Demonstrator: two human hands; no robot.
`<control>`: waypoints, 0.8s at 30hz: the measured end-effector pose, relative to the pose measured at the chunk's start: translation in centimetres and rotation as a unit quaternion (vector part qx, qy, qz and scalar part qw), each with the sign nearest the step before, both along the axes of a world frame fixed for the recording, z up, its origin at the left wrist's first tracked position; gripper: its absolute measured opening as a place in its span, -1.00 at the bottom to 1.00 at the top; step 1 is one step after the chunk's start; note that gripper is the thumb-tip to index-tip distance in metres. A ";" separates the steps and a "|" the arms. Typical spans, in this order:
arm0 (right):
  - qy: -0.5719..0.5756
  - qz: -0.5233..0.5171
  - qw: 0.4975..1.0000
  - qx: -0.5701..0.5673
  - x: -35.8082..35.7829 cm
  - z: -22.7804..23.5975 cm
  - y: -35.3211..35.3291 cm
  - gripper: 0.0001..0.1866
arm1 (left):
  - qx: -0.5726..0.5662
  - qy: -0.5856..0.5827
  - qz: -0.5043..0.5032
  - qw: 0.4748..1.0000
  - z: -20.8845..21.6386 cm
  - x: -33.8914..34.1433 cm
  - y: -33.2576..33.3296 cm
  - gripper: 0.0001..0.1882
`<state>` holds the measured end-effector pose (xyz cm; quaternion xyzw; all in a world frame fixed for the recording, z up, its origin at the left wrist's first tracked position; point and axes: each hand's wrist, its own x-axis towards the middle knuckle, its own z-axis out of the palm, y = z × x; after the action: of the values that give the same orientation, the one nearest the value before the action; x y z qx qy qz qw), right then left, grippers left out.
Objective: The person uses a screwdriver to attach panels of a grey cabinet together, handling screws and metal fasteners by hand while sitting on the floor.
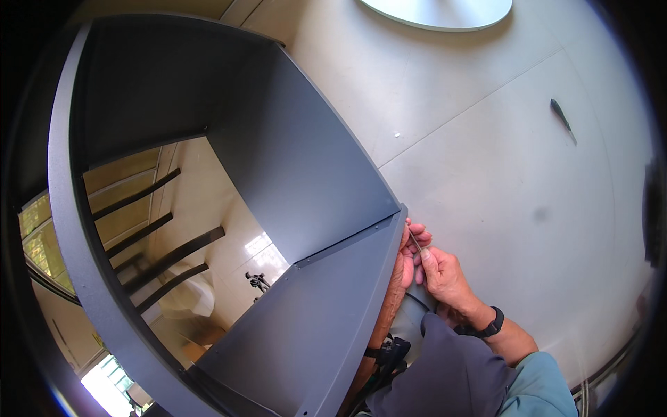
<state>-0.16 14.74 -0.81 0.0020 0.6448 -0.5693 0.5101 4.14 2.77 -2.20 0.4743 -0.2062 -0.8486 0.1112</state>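
Observation:
A large dark grey metal frame (326, 306) with an open middle fills the left and centre. Beside its right corner my two hands are close together. My right hand (448, 278) is closed, pinching a thin metal rod (415, 240) between thumb and fingers; its exact kind is too small to tell. My left hand (405, 260) is right against the panel's edge, palm turned up and fingers curled by the rod's upper end. The edge hides part of that hand, and whatever it grips is unclear.
A screwdriver (563, 119) with a dark handle lies on the pale tiled floor (486, 167) at the right. The rim of a white round object (445, 24) shows at the top. Through the frame's opening, several curved black bars (177, 258) are visible.

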 end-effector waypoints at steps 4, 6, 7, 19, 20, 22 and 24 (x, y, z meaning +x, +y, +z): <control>-0.006 0.030 0.999 0.030 -1.1 1.2 -0.6 -0.60 | 0.007 -0.009 -0.001 1.000 0.2 0.3 -0.6 -0.77; -0.031 0.050 0.997 0.048 -1.5 1.3 -0.5 -0.58 | 0.007 -0.009 -0.011 1.000 0.1 0.2 -0.6 -0.79; -0.031 0.052 0.997 0.049 -1.5 1.1 -0.5 -0.58 | 0.009 -0.009 -0.009 1.000 0.0 0.2 -0.6 -0.79; 0.069 0.038 0.996 0.038 -0.4 0.6 -0.8 -0.59 | -0.008 -0.010 0.036 0.999 0.6 -0.4 0.0 -0.83; 0.056 0.038 0.997 0.037 -0.4 0.8 -1.0 -0.59 | -0.012 -0.026 0.030 0.999 0.7 -0.5 -0.1 -0.83; 0.043 0.039 0.998 0.037 -0.3 0.8 -1.1 -0.59 | -0.014 -0.042 0.025 0.999 1.0 -0.6 -0.1 -0.82; 0.049 0.022 0.998 0.032 0.0 0.4 -1.2 -0.59 | -0.008 -0.067 0.025 0.997 1.1 -0.8 0.0 -0.79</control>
<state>-0.20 13.55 -0.37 -0.0240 0.6864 -0.5364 0.4905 3.37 2.79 -1.08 0.5342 -0.2075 -0.8103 0.1222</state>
